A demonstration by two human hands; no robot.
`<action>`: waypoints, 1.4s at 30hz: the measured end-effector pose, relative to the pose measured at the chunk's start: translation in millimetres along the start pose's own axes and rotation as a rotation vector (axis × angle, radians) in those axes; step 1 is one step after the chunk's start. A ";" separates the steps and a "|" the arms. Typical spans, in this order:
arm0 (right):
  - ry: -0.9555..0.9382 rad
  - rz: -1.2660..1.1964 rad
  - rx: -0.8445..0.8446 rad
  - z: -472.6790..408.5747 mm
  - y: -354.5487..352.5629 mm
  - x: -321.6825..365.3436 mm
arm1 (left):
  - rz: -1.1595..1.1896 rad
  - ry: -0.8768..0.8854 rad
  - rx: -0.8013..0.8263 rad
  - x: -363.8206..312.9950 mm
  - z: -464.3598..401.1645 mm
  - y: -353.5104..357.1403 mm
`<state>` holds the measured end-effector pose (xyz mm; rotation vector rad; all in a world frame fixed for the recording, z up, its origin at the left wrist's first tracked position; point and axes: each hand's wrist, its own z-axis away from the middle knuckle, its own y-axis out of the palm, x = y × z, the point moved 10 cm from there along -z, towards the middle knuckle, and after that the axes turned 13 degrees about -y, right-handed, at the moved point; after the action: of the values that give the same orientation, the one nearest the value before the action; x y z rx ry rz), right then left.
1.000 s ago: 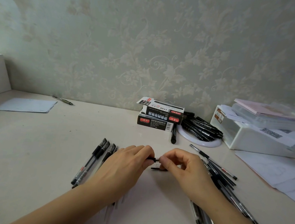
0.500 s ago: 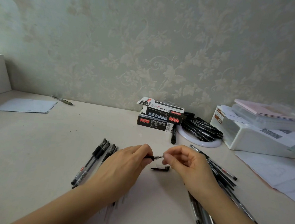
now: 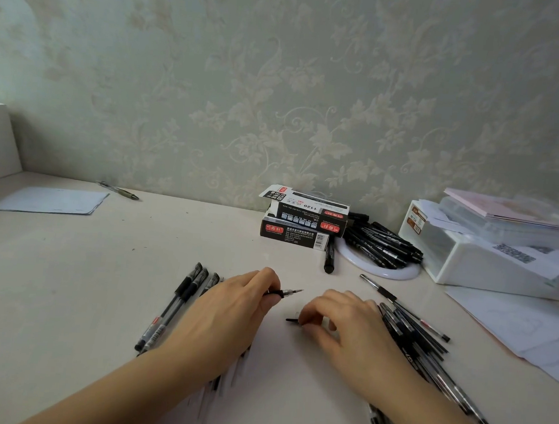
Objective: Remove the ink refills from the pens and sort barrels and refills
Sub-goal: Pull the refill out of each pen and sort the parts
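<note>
Step in hand: uncapped pen being stripped; cap being set down, by my reading.
Left hand (image 3: 230,311): fingers curled round a gel pen (image 3: 283,292), pinching its black grip; the bare metal tip juts out to the right, above the table (image 3: 65,278).
Right hand (image 3: 346,321): fingers bent down over a small black piece (image 3: 293,320), probably the pen cap, lying on the table; they appear to pinch it, though the contact is partly hidden.
Position of pen: centre front, between the two hands, tip pointing at the gap above the right hand.
Assembled pens, left group (image 3: 177,304): a few capped pens side by side, partly under the left forearm.
Clear pieces (image 3: 221,384): pale slender shapes below the left wrist; barrels or refills, cannot tell.
Pens, right heap (image 3: 415,336): loose black pens fanned out beside and beneath the right hand.
Pen boxes (image 3: 300,225): two stacked against the wall, top one open.
White dish (image 3: 384,270): holds further black pens.
Progress: early to middling, judged by the stock left whole.
Next move calls for: freeing the right hand, gripping the tip section, unscrewing it, then drawing the refill out straight.
</note>
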<state>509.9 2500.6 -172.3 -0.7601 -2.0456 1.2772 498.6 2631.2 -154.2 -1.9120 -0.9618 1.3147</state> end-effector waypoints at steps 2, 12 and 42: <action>0.000 -0.011 0.005 -0.5 3.4 0.9 | -0.001 0.004 -0.003 0.1 0.0 0.3; 0.249 -0.553 -0.349 6.1 -18.8 -20.8 | 0.085 0.065 -0.073 -8.9 3.6 -7.9; 0.462 0.096 -0.463 48.3 -70.6 -100.0 | 0.030 0.030 -0.129 6.1 -2.5 -7.1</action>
<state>528.8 2373.5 -143.7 -1.2438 -1.9404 0.5877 500.9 2640.0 -150.6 -2.0446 -1.0290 1.2642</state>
